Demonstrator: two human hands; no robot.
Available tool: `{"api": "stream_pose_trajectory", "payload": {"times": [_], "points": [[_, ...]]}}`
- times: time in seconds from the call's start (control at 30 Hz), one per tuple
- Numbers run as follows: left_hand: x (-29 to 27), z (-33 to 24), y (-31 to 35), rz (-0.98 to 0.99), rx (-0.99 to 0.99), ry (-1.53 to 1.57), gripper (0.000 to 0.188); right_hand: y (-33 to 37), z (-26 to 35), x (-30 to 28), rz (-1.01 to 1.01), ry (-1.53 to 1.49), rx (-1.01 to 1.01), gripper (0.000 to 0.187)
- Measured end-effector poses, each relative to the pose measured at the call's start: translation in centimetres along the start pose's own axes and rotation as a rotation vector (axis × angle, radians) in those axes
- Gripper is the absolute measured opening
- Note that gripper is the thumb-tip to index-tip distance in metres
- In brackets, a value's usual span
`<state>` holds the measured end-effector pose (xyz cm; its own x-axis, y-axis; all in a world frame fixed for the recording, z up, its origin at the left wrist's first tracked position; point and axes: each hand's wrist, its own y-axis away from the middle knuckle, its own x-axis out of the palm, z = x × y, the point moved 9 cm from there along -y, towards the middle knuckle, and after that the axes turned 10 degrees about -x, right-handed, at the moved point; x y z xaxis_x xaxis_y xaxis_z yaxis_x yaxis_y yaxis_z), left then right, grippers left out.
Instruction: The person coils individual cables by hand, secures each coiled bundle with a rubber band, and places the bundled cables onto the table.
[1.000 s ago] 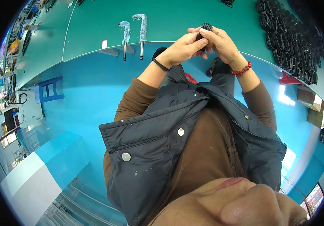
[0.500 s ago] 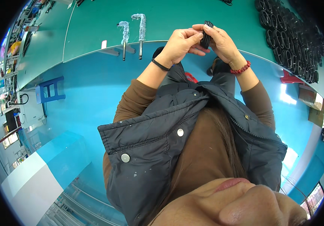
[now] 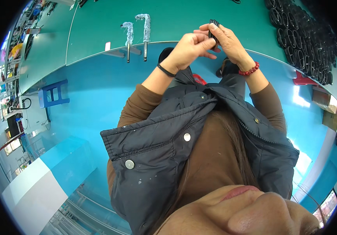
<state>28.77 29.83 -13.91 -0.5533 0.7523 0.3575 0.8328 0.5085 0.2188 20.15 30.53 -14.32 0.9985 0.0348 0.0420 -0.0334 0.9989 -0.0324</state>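
Observation:
My right hand grips a small bundle of black cable, coiled in parallel loops, with the thumb laid over its upper part. Close against the bundle's lower end is my left hand, its thumb and fingers closing on it; the exact contact there is partly hidden. Both hands are above the front edge of the green table. To their left, two bent metal rods, a shorter one and a longer one, both wrapped in pale bluish material, jut past that edge.
Many coiled black cables lie in rows on the table's right side. A blue stool stands on the floor at left, a red stool under the table at right, with cardboard boxes beyond.
The cable bundle has shifted slightly upward and turned a little in my right hand. My left thumb has slid down toward its lower end, and the left fingers have spread slightly.

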Motion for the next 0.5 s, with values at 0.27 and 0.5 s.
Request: {"api": "stream_pose_trajectory", "payload": {"times": [0.27, 0.5], "points": [[0.2, 0.2, 0.5, 0.037, 0.026, -0.105, 0.026, 0.3, 1.1, 0.5, 0.062, 0.023, -0.098, 0.047], [0.3, 1.0, 0.6, 0.094, 0.075, 0.096, 0.021, 0.6, 1.4, 0.8, 0.098, 0.056, -0.092, 0.047]]}}
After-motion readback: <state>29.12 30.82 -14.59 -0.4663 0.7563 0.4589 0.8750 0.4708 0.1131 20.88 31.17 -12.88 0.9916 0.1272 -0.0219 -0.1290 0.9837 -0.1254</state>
